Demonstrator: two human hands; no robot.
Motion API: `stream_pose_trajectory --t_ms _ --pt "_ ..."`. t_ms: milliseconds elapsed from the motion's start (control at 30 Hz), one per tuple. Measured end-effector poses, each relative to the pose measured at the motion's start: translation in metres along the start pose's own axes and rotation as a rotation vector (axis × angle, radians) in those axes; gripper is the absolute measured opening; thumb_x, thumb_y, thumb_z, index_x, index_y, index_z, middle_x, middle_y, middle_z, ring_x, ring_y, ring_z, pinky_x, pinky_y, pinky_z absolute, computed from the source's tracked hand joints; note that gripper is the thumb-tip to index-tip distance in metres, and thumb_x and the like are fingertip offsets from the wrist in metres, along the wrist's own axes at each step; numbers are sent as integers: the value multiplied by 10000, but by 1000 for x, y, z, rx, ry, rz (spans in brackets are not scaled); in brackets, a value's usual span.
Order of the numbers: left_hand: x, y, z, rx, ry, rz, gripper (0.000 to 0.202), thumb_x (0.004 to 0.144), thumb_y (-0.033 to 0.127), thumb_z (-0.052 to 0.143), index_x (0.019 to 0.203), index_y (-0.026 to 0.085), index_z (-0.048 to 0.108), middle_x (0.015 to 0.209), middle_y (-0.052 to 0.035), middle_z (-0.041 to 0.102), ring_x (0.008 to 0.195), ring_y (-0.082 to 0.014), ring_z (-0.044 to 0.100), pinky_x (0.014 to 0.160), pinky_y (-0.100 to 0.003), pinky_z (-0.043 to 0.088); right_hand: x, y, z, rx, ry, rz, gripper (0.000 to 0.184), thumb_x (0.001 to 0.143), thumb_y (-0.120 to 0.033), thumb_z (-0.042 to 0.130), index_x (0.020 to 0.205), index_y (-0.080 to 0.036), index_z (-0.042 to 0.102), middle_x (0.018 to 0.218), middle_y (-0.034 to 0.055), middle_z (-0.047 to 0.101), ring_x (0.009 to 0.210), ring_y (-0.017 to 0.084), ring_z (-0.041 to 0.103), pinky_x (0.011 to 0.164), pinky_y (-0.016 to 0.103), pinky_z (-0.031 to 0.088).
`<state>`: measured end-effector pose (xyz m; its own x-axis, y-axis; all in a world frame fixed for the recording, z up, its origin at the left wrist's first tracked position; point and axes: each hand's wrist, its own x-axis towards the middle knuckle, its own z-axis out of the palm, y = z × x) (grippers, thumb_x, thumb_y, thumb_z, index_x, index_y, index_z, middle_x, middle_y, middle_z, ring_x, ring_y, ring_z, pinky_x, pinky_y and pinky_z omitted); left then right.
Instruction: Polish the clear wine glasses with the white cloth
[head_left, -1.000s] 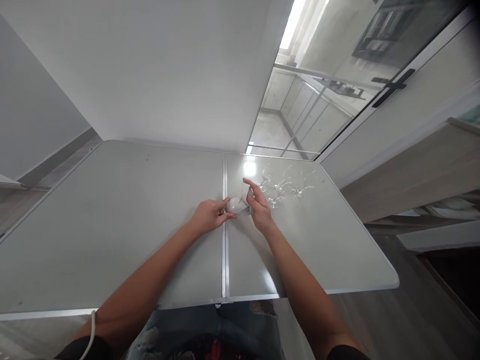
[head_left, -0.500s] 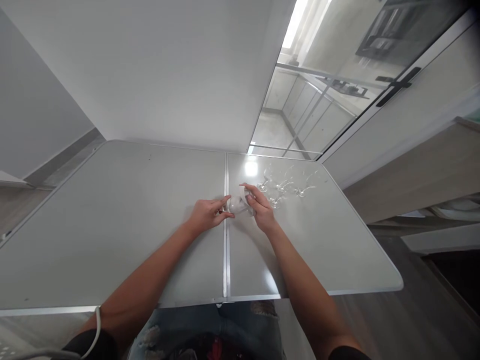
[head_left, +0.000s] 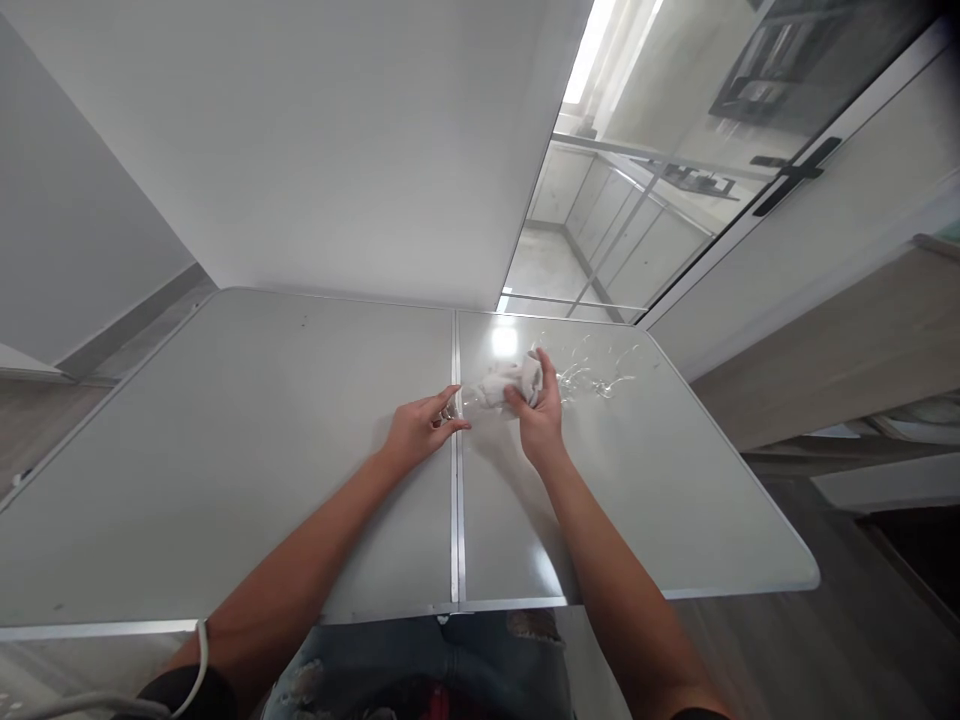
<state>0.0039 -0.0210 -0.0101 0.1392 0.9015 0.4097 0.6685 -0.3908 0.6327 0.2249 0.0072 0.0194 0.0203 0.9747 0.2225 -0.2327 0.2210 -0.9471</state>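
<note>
My left hand (head_left: pixel 424 425) grips a clear glass (head_left: pixel 469 402) between thumb and fingers, above the metal seam of the table. The glass lies sideways, its open end toward the right, and much of its base end is hidden by the hand. In my right hand (head_left: pixel 540 410) is a crumpled white cloth (head_left: pixel 517 385), pinched between thumb and fingers. The cloth sits at the glass's mouth; whether a part of it is still inside I cannot tell. Beyond my right hand, several clear stemmed glasses (head_left: pixel 600 385) are on the table, partly hidden by it.
The pale folding table (head_left: pixel 262 450) has a metal seam down its middle and a metal edge. A white wall (head_left: pixel 337 180) rises behind it. At the right back is a glass sliding door (head_left: pixel 600 220). A white cable (head_left: pixel 201 665) hangs beside my left arm.
My right hand has moved right and turned, drawing the cloth outward so that more of it shows. My left hand keeps hold of the glass in nearly the same place.
</note>
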Motion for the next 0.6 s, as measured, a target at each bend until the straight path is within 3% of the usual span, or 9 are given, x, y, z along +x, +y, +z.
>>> stream_pose_trajectory --t_ms 133,233,333,433,600 --pt "-1 4 4 -295 9 -101 532 961 487 563 1413 206 547 846 -14 702 708 -132 643 768 -272 490 8 15 -6 155 279 20 459 863 -467 721 1236 -222 612 1165 81 701 1104 239 675 925 394 554" --pt "-3 12 8 -573 -27 -245 492 971 514 529 1312 163 579 784 -18 699 678 -138 649 752 -281 507 5 19 0 181 373 35 380 879 -457 701 1188 -242 647 1219 75 702 1155 249 657 919 399 557" --pt "-2 20 12 -723 -132 -302 473 943 595 537 1022 142 650 679 -28 675 622 -136 598 655 -258 469 -5 15 16 252 126 161 398 923 -519 612 1186 -227 673 1242 87 708 1144 274 662 915 435 561" --pt "1 23 15 -852 -193 -309 543 892 676 558 782 147 613 622 -30 635 587 -127 562 629 -258 445 -13 7 30 317 -153 277 486 966 -582 476 1177 -199 690 1255 113 708 1138 305 662 883 475 571" --pt "3 20 15 -1108 -262 -429 543 867 688 593 754 158 548 562 32 479 524 -100 487 580 -251 390 -13 7 32 373 -124 208 464 997 -558 394 1250 -265 649 1410 49 624 1247 275 615 947 459 555"
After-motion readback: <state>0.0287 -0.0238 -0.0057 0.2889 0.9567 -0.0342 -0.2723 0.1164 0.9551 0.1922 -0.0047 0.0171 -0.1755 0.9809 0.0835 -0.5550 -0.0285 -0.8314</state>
